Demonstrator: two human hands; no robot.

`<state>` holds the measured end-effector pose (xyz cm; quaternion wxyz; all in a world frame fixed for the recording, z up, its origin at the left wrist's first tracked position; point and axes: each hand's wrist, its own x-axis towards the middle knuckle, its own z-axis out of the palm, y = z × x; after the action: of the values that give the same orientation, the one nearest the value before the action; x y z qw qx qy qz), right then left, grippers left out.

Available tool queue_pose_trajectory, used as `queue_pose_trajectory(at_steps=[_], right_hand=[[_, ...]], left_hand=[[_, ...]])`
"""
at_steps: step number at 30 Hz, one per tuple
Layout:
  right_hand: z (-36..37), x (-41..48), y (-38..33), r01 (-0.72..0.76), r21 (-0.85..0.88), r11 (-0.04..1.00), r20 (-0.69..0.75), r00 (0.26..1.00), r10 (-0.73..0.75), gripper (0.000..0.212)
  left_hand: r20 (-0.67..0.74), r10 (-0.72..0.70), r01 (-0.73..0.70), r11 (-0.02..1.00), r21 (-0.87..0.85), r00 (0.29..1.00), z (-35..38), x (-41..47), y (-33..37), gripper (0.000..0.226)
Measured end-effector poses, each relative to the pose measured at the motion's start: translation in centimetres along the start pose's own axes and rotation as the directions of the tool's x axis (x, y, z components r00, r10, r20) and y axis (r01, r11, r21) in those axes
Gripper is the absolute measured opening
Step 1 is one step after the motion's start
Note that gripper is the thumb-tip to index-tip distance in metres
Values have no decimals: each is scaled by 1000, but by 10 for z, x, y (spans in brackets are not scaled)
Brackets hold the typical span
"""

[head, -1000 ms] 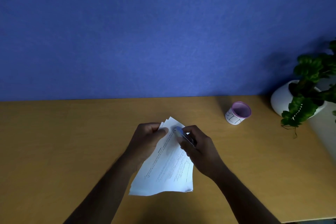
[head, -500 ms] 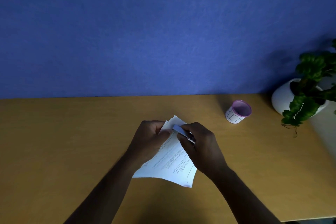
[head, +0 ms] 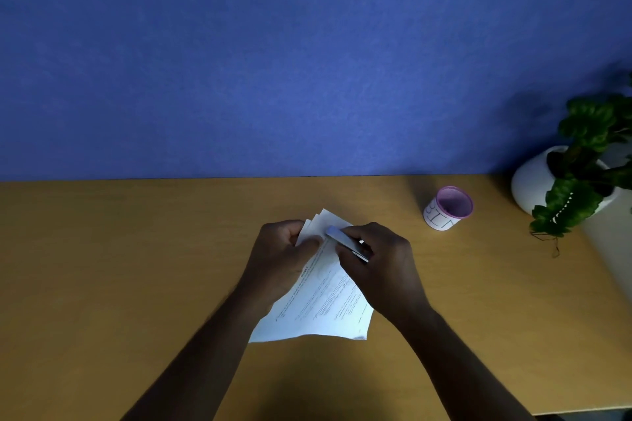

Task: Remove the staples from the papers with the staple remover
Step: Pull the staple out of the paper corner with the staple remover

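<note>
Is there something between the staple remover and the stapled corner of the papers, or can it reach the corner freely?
Nothing visible blocks it. The right hand holds the staple remover with its tip on the top corner of the papers. The left hand pinches that corner beside the tip, not across it.

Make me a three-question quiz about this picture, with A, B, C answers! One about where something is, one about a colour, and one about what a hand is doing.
1. Where is the little cup?
A. On the papers
B. On the desk, right of the hands
C. In the plant pot

2. What colour is the cup's rim?
A. Pink
B. Green
C. Black

3. What is the right hand doing?
A. Lying flat and empty
B. Holding the cup
C. Holding the staple remover at the papers' top corner

Answers: 1 B, it stands on the desk near the plant. 2 A, the rim looks pink. 3 C, its grip is closed on the tool while the left hand steadies the papers.
</note>
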<state>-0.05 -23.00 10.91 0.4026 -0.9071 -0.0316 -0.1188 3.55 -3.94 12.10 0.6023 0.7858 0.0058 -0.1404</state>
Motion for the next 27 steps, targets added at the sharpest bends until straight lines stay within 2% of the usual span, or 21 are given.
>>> queue_pose_trajectory(at_steps=[7, 18, 27], right_hand=[[-2, 0, -8, 18, -57, 998, 57, 998, -15, 28], [2, -1, -8, 49, -68, 997, 19, 999, -47, 28], [4, 1, -4, 60, -50, 997, -23, 998, -62, 25]], left_hand=[[-7, 11, -11, 997, 78, 1000, 0, 2, -2, 39], [-30, 21, -19, 997, 75, 999, 1, 4, 2, 41], [-41, -21, 23, 998, 51, 999, 1, 5, 3, 31]])
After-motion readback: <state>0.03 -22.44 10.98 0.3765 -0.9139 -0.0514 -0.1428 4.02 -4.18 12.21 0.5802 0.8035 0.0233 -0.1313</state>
